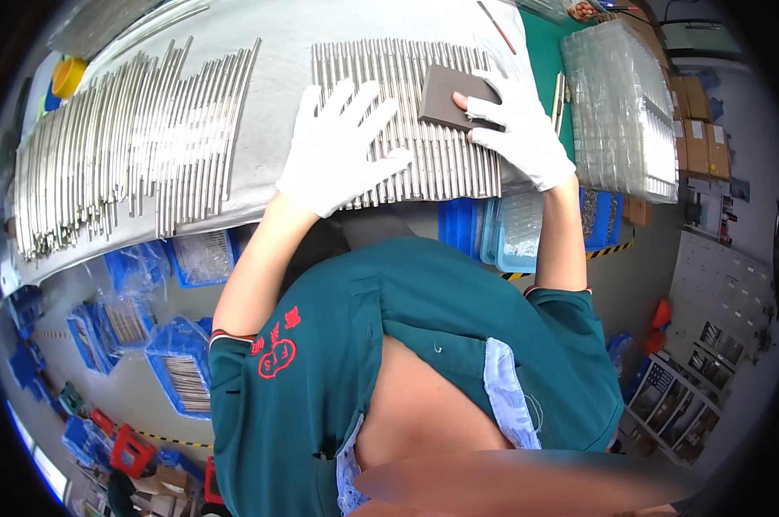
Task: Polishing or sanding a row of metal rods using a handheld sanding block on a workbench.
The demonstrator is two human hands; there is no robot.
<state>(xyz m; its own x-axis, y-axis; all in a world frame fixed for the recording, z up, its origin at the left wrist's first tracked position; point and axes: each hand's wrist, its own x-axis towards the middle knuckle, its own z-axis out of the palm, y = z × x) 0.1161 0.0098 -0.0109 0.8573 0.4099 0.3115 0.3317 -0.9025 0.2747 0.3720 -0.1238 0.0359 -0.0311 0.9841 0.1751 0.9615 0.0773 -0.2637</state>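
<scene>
Green shirt (329, 379) closest, white table (286, 56) past it

Your row of metal rods (428, 159) sits on that table straight ahead of you. Left hand (337, 146) is spread wide over the row, holding nothing; right hand (525, 129) grips the dark block (441, 95) on the row's right side. I'd keep that block flat with light, even pressure and let the left palm steady things. Rods' long axes run away from you, side by side; can't tell which end counts as front.
</scene>
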